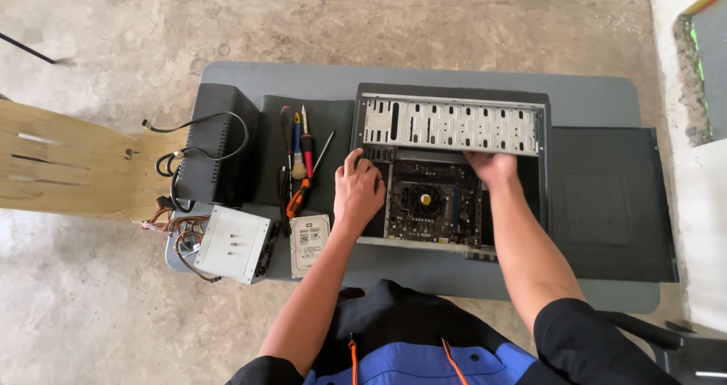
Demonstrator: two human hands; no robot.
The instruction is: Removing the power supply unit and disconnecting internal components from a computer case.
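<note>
An open black computer case (545, 158) lies on its side on a grey table (591, 93). Inside it I see a motherboard (447, 211) with a round cooler fan (425, 200) and a perforated metal drive cage (450, 124). My left hand (357, 192) rests on the case's left wall, fingers curled over the edge. Inside the case, my right hand (492, 165) sits just under the drive cage with its fingertips hidden. What it touches cannot be made out.
Left of the case lie several screwdrivers (299, 154), a hard drive (308, 243), a silver power supply (231, 243) with loose wires, and a black box (219, 139) with a cable. The case's black side panel (609, 203) lies at right. The floor is concrete.
</note>
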